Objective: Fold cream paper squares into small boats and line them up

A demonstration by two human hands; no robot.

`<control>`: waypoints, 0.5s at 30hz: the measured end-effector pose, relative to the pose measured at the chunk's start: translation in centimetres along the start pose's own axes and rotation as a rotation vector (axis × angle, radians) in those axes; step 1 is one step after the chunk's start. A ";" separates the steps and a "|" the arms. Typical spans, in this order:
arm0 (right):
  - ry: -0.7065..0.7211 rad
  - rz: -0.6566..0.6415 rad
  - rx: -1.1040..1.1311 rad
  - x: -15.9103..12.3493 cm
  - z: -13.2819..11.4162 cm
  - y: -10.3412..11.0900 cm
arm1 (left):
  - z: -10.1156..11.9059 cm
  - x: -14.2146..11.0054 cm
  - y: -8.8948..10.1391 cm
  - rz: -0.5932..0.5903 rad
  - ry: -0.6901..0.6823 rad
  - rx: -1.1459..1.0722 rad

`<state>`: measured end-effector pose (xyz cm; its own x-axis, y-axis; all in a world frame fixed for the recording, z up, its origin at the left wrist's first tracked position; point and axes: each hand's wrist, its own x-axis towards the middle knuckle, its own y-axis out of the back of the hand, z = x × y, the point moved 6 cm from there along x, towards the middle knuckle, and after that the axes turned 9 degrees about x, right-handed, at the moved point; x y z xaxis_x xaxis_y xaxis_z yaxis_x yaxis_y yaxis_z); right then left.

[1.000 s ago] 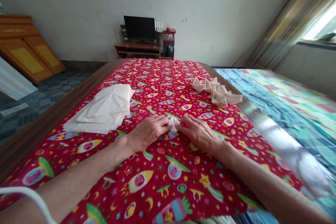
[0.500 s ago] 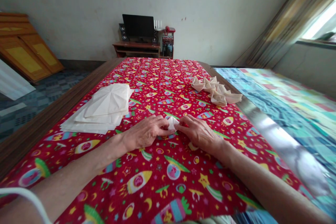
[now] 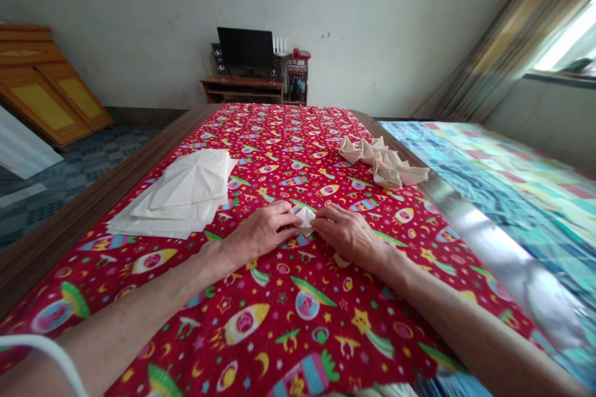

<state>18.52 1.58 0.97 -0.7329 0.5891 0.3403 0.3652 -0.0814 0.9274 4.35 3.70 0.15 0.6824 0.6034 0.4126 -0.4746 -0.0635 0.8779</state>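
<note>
A small folded piece of white paper point(image 3: 306, 221) lies near the middle of the red patterned cloth point(image 3: 279, 322). On its left side my left hand point(image 3: 267, 226) grips the edge between closed fingers and thumb. My right hand point(image 3: 349, 232) pinches the opposite edge, fingers bent. The fingertips partly cover the paper. Left of my hands sits a stack of creased white paper sheets point(image 3: 190, 183), fanned unevenly. Several folded paper shapes point(image 3: 388, 161) with pointed tips rest in a group to the right, beyond my right hand.
The cloth covers a brown wooden table point(image 3: 116, 170). A bed point(image 3: 493, 198) with a checked cover adjoins the right side. Against the far wall stands a desk point(image 3: 242, 82) with a monitor point(image 3: 246, 49). A white cable point(image 3: 51, 344) crosses my left forearm.
My left thumb has drawn back from the paper's front edge, and the fingers of both hands have shifted slightly. More of the folded paper shows between them. The stack and folded shapes have stayed put.
</note>
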 end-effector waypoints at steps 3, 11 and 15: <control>-0.089 0.048 0.093 0.2 0.8 -0.3 | 0.1 0.3 0.2 0.042 0.021 -0.007; -0.326 0.148 0.213 0.3 1.9 -0.7 | -0.4 0.7 0.0 0.043 0.196 0.114; -0.416 0.107 0.145 0.5 1.8 -0.7 | -0.2 0.8 -0.1 -0.011 0.248 0.237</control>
<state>18.93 3.44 0.22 -0.4046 0.8588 0.3143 0.5249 -0.0633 0.8488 4.84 4.36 0.38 0.5172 0.7778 0.3572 -0.3058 -0.2219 0.9259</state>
